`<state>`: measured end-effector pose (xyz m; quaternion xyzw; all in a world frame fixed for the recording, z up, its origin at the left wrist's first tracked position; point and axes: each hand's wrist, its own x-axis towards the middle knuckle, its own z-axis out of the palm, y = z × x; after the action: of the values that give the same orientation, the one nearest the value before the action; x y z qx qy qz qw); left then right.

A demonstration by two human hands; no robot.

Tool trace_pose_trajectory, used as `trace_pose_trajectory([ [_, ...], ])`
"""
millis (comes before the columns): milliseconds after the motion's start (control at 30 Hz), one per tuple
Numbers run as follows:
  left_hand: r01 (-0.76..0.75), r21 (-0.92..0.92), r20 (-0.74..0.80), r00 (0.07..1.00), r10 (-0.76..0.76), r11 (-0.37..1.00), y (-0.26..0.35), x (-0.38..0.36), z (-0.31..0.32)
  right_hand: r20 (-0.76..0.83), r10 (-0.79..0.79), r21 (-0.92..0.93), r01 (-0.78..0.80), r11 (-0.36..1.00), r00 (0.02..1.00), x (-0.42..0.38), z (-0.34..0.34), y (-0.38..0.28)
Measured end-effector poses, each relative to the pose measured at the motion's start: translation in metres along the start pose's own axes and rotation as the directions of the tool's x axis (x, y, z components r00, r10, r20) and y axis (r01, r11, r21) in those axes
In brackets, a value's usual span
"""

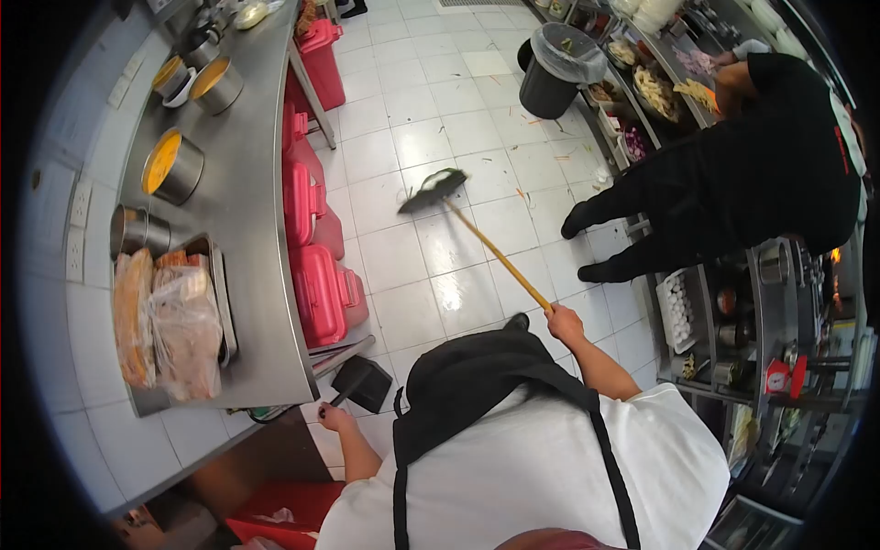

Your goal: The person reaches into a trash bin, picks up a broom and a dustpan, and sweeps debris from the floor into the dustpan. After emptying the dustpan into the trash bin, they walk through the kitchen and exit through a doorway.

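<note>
My right hand [564, 323] is wrapped round the end of a broom's yellow stick [500, 255]. The dark broom head [435, 190] rests on the white tiled floor ahead of me, with some pale and green scraps at its bristles. Low on the left, my left hand [335, 418] grips the handle of a black dustpan [365, 383], close to the corner of the steel table. Small orange and green vegetable scraps [524, 195] lie scattered on the tiles right of the broom.
A steel table [252, 183] on the left bears metal pots [174, 167] and bagged meat [183, 330]. Red lidded bins [316, 293] stand beneath it. A lined trash bin [550, 87] is at the back. A co-worker in black [733, 174] stands at the right-hand counter.
</note>
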<state>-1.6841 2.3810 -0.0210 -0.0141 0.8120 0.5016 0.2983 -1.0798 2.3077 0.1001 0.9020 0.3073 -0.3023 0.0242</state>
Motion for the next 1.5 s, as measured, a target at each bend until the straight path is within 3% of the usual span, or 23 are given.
trace_pose_trajectory([
  [100,-0.037,0.111,-0.074,0.996,0.045,0.993,-0.019,0.014,0.002,-0.041,0.006,0.118,-0.001,0.993,0.999,0.005,0.004,-0.002],
  [133,-0.108,0.063,-0.047,0.993,0.111,0.992,-0.016,0.001,0.002,-0.036,0.008,0.148,-0.003,0.989,0.999,-0.003,-0.003,0.006],
  [233,-0.022,0.187,0.007,1.0,0.021,0.982,-0.036,-0.042,0.005,-0.019,0.032,0.181,-0.028,0.983,0.999,-0.04,-0.009,0.041],
  [267,0.016,0.252,0.042,0.999,-0.027,0.968,-0.045,-0.055,0.006,-0.044,0.023,0.222,-0.013,0.975,0.999,-0.047,0.011,0.069],
  [400,0.046,0.546,0.268,0.936,-0.227,0.837,-0.063,-0.106,0.043,0.13,0.23,0.229,-0.255,0.939,0.964,-0.069,0.065,0.125],
  [533,-0.222,0.725,0.541,0.77,-0.339,0.652,-0.045,-0.137,0.108,0.102,0.353,0.202,-0.366,0.908,0.93,-0.028,0.054,0.092],
  [633,-0.389,0.695,0.676,0.642,-0.363,0.606,-0.004,-0.15,0.178,0.082,0.347,0.165,-0.356,0.92,0.934,0.042,0.005,0.058],
  [733,-0.282,0.621,0.734,0.537,-0.416,0.731,0.049,-0.165,0.271,0.118,0.29,0.197,-0.309,0.931,0.95,0.12,-0.083,0.006],
  [800,-0.066,0.548,0.679,0.617,-0.398,0.834,0.099,-0.199,0.339,0.111,0.285,0.275,-0.305,0.912,0.952,0.145,-0.121,-0.018],
  [833,-0.005,0.5,0.619,0.701,-0.354,0.866,0.128,-0.234,0.374,0.126,0.274,0.297,-0.3,0.907,0.953,0.149,-0.136,-0.024],
  [933,-0.085,0.384,0.75,0.609,-0.257,0.919,0.17,-0.282,0.445,0.167,0.286,0.313,-0.326,0.892,0.944,0.142,-0.15,-0.033],
  [1033,-0.356,0.41,0.874,0.418,-0.249,0.84,0.168,-0.283,0.5,0.144,0.266,0.301,-0.298,0.906,0.953,0.132,-0.164,-0.049],
  [1067,-0.4,0.43,0.877,0.398,-0.27,0.809,0.167,-0.288,0.52,0.11,0.253,0.301,-0.275,0.913,0.961,0.136,-0.162,-0.052],
  [1167,-0.62,0.295,0.956,0.197,-0.219,0.727,0.161,-0.319,0.577,0.064,0.206,0.225,-0.215,0.95,0.976,0.153,-0.178,-0.072],
  [1200,-0.721,0.24,0.964,0.096,-0.25,0.65,0.155,-0.326,0.598,0.057,0.191,0.188,-0.199,0.962,0.98,0.161,-0.19,-0.083],
  [1267,-0.815,-0.029,0.952,-0.199,-0.233,0.579,0.153,-0.354,0.636,0.024,0.142,0.084,-0.143,0.986,0.99,0.18,-0.225,-0.112],
  [1300,-0.849,-0.233,0.905,-0.368,-0.212,0.474,0.154,-0.366,0.656,0.012,0.11,0.029,-0.111,0.993,0.994,0.193,-0.248,-0.13],
  [1333,-0.807,-0.464,0.816,-0.55,-0.176,0.365,0.174,-0.395,0.671,-0.005,0.045,-0.019,-0.045,0.999,0.999,0.201,-0.273,-0.154],
  [1400,-0.641,-0.697,0.654,-0.752,-0.083,0.32,0.188,-0.432,0.702,-0.024,-0.09,-0.124,0.086,0.989,0.996,0.223,-0.334,-0.202],
  [1500,-0.434,-0.878,0.459,-0.883,0.097,0.202,0.219,-0.486,0.742,-0.016,-0.248,-0.245,0.236,0.94,0.969,0.234,-0.417,-0.292],
])
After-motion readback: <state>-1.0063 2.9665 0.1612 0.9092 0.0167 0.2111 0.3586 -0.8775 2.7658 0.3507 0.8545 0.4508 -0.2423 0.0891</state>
